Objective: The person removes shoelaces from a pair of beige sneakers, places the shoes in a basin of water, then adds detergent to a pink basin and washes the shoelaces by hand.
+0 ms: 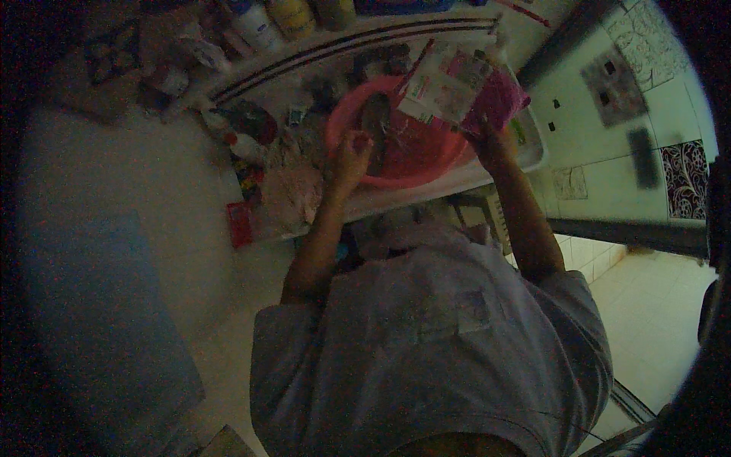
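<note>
The picture is dark and grainy. A pink plastic basin (422,178) stands before me on a white surface. My right hand (492,143) grips a magenta and white plastic package (495,100) over the basin's far right side. Printed panels with writing show on the package. At the basin's left rim is my left hand (348,157), its fingers curled; whether it holds the rim or something small is unclear. Beside those fingers, a long dark object (376,114) lies in or over the basin. Clear, shiny plastic seems to glint in the basin's middle.
Bottles (291,17) and jars line the back. Left of the basin sit a white bottle with a red cap (246,145) and crumpled pale plastic (291,177). A red packet (240,224) hangs at the front edge. Patterned wall tiles (682,177) rise at right.
</note>
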Available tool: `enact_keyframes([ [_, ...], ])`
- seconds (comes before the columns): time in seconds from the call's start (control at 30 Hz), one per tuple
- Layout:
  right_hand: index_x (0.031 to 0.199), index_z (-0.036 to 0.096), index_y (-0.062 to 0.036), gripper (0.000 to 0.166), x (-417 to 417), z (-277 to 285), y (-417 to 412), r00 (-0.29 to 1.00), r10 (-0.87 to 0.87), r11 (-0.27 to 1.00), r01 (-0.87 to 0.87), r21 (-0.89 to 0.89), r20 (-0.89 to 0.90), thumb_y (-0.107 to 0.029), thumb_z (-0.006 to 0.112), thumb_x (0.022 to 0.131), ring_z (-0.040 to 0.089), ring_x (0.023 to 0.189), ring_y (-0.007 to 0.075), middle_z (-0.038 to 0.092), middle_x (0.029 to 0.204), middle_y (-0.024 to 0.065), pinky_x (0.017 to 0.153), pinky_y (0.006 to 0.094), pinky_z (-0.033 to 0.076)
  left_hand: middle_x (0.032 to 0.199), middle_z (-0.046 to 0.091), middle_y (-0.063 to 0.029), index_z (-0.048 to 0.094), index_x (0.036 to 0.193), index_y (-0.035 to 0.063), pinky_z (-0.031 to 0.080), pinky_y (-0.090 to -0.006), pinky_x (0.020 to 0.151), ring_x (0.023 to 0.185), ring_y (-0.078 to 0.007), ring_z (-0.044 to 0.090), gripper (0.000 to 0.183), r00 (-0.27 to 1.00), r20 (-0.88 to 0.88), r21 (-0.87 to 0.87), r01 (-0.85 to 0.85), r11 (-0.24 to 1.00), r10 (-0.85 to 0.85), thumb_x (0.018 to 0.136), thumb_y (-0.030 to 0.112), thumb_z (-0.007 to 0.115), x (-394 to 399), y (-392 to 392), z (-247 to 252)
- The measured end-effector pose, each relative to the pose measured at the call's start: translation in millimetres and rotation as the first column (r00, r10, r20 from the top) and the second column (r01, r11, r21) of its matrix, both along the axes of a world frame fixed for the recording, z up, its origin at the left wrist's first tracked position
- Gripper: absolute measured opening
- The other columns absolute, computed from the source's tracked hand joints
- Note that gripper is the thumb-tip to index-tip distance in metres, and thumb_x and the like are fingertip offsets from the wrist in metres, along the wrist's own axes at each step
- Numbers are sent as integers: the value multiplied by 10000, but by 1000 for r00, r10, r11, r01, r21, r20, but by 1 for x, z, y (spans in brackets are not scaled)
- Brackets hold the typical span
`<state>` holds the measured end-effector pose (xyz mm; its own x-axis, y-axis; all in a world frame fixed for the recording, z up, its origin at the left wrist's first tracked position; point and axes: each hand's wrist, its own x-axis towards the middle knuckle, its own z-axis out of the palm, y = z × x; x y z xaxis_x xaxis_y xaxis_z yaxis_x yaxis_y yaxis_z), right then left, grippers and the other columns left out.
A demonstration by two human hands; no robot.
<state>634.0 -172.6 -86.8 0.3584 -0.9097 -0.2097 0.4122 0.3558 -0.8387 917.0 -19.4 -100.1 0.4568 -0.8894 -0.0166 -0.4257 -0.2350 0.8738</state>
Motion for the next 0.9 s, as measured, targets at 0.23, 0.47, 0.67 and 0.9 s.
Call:
enact_keyframes([
  [0.23, 1142, 476, -41, 396, -7, 0, 23, 877, 75, 813, -329, 481, 474, -198, 665, 831, 562, 1003, 245, 583, 1044, 128, 823, 376, 514, 969, 633, -93, 562, 1043, 69, 466, -340, 797, 906, -225, 609, 275, 984, -153, -76, 83, 994, -94, 865, 274, 608, -28, -7, 5],
  [0.47, 1077, 513, -105, 297, -9, -25, 29, 853, 221, 804, -434, 407, 473, -149, 655, 819, 570, 911, 205, 589, 926, 46, 851, 379, 503, 1010, 623, -73, 559, 1118, 81, 469, -305, 785, 868, -200, 612, 379, 941, -269, -310, 118, 943, -206, 855, 346, 626, -62, -18, 40],
  [0.67, 1040, 495, -79, 202, -38, -32, 11, 690, 609, 688, -705, -172, -391, -151, 576, 870, 506, 860, 154, 542, 891, 30, 950, 322, 382, 1186, 516, -107, 428, 1264, 46, 408, -361, 918, 1069, -242, 514, 546, 981, -155, -151, 92, 984, -116, 853, 352, 616, -116, -58, 27],
  [0.9, 1182, 518, -129, 385, -53, 15, 13, 661, 744, 568, -701, 431, 94, -251, 631, 835, 478, 1141, 165, 575, 1139, 30, 1047, 389, 305, 1238, 486, -134, 385, 1306, 27, 359, -397, 986, 1143, -270, 470, 568, 932, -348, -267, 10, 964, -106, 868, 333, 577, -129, -54, 15],
])
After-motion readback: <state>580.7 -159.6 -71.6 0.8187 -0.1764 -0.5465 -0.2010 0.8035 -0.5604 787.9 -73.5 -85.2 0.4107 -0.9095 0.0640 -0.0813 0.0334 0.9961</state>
